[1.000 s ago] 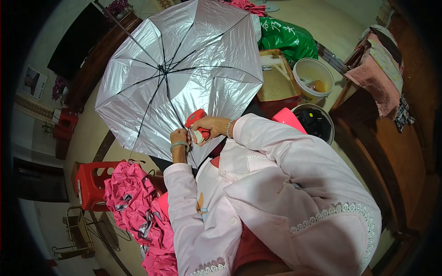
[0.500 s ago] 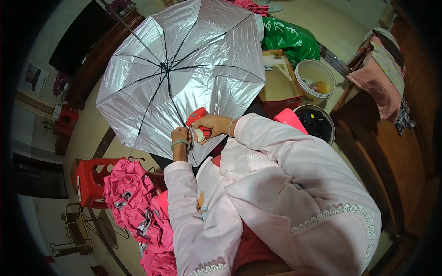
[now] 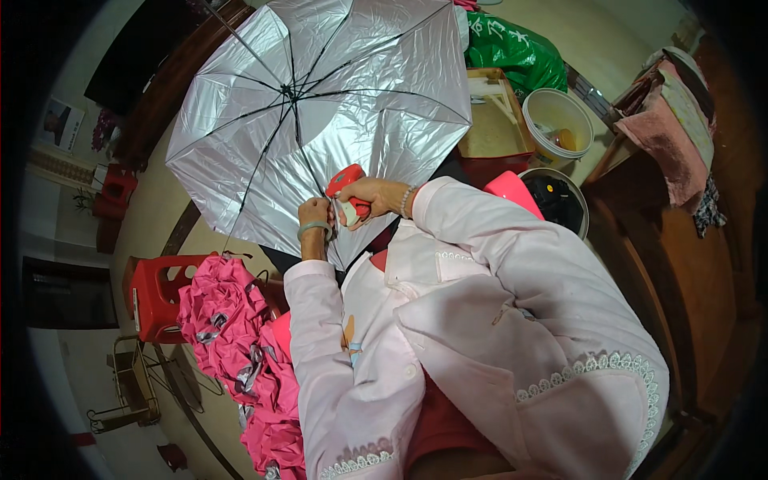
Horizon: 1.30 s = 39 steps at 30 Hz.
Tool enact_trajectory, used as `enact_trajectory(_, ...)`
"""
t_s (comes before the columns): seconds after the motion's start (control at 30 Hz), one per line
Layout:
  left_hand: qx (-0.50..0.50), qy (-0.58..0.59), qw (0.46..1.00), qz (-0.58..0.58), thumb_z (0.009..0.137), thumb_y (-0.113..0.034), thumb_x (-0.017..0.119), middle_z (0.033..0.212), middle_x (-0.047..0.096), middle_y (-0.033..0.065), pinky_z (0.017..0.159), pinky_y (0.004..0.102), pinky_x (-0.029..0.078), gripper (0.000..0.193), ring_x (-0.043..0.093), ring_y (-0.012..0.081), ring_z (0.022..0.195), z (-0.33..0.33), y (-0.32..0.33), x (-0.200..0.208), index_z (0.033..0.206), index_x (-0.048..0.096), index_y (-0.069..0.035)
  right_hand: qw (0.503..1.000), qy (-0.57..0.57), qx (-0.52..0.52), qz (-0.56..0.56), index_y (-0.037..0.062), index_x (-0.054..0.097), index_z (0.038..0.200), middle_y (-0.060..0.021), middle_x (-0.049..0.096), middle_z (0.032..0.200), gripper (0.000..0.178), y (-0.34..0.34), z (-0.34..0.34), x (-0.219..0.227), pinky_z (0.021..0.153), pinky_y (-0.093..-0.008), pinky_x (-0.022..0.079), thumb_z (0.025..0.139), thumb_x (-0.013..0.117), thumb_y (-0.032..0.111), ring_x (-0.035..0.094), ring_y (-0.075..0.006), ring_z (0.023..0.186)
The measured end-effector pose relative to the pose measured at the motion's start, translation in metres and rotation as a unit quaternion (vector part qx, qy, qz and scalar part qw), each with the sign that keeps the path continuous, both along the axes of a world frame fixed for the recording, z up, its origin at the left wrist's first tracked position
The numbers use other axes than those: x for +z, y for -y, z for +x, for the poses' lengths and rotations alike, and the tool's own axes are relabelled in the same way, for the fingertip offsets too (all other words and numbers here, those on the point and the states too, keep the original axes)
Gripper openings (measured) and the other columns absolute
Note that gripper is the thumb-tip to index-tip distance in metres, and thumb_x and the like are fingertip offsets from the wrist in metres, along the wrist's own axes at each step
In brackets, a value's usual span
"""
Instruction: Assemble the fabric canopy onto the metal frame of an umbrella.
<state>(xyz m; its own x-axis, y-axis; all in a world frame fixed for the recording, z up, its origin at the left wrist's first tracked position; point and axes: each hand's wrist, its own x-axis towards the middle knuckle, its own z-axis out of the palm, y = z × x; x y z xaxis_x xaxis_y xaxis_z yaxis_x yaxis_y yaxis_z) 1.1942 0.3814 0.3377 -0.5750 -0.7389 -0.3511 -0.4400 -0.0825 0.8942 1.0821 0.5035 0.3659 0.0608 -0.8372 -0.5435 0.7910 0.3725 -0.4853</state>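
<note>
Little has shifted: right hand [image 3: 370, 194] still grips the red tool [image 3: 346, 180], left hand [image 3: 314, 214] pinching the open silver umbrella [image 3: 320, 104] edge; fastening apparently continues.

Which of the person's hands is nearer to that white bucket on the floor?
The right hand. It grips a red tool on the side toward the white bucket; the left hand sits farther left, at the umbrella edge.

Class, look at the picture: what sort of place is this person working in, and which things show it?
Probably a home workshop for assembling umbrellas: an open silver umbrella under the hands, a heap of pink folded umbrellas beside a red plastic stool, plus a white bucket and wooden furniture.
</note>
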Motion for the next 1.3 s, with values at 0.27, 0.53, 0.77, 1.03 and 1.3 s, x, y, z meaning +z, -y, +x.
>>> enact_trajectory(0.27, -0.004, 0.013, 0.999, -0.038, 0.075, -0.014, 0.052, 0.048, 0.049, 0.0053, 0.034, 0.0282, 0.034, 0.017, 0.043, 0.0142, 0.036, 0.004, 0.008, -0.006, 0.064, 0.055, -0.001, 0.999, 0.004, 0.024, -0.03, 0.0038, 0.048, 0.1, -0.0136, 0.059, 0.085, 0.026, 0.018, -0.003, -0.031, 0.068, -0.0514, 0.05, 0.076, 0.053, 0.012, 0.061, -0.0282, 0.074)
enact_trajectory(0.53, -0.012, 0.007, 0.995, -0.094, 0.073, -0.01, 0.05, 0.048, 0.054, 0.0086, 0.041, 0.0304, 0.041, 0.02, 0.052, 0.0162, 0.041, 0.001, 0.013, -0.025, 0.06, 0.06, 0.001, 0.998, -0.009, 0.032, -0.051, -0.0026, 0.047, 0.097, -0.0179, 0.059, 0.08, 0.026, 0.014, -0.006, -0.02, 0.064, -0.0476, 0.052, 0.072, 0.048, 0.004, 0.061, -0.0303, 0.068)
enact_trajectory(0.77, -0.002, 0.017, 0.989, -0.144, 0.072, -0.013, 0.05, 0.05, 0.057, 0.0094, 0.049, 0.0305, 0.045, 0.021, 0.056, 0.0186, 0.045, 0.007, 0.018, -0.033, 0.06, 0.062, -0.001, 0.999, -0.031, 0.035, -0.027, 0.0005, 0.045, 0.1, -0.0151, 0.058, 0.073, 0.027, 0.018, 0.002, -0.014, 0.062, -0.0467, 0.052, 0.073, 0.05, 0.004, 0.06, -0.0266, 0.062)
enact_trajectory(1.03, -0.009, 0.033, 0.992, -0.12, 0.071, -0.014, 0.05, 0.051, 0.058, 0.0087, 0.053, 0.0303, 0.047, 0.021, 0.056, 0.019, 0.048, 0.002, 0.014, -0.022, 0.061, 0.063, -0.001, 0.992, -0.044, 0.102, -0.052, 0.0055, 0.051, 0.075, -0.0043, 0.053, 0.06, 0.007, 0.022, -0.013, -0.028, 0.044, -0.0288, 0.045, 0.078, 0.055, 0.011, 0.05, -0.0134, 0.048)
enact_trajectory(1.3, -0.105, 0.159, 0.953, -0.236, 0.073, -0.016, 0.053, 0.057, 0.06, 0.01, 0.055, 0.0317, 0.048, 0.019, 0.06, 0.0207, 0.055, 0.009, 0.038, -0.049, 0.067, 0.065, -0.002, 0.991, -0.115, 0.059, -0.022, 0.0023, 0.051, 0.09, -0.01, 0.058, 0.069, 0.015, 0.021, 0.013, -0.003, 0.051, -0.0375, 0.053, 0.079, 0.054, 0.011, 0.06, -0.0204, 0.058)
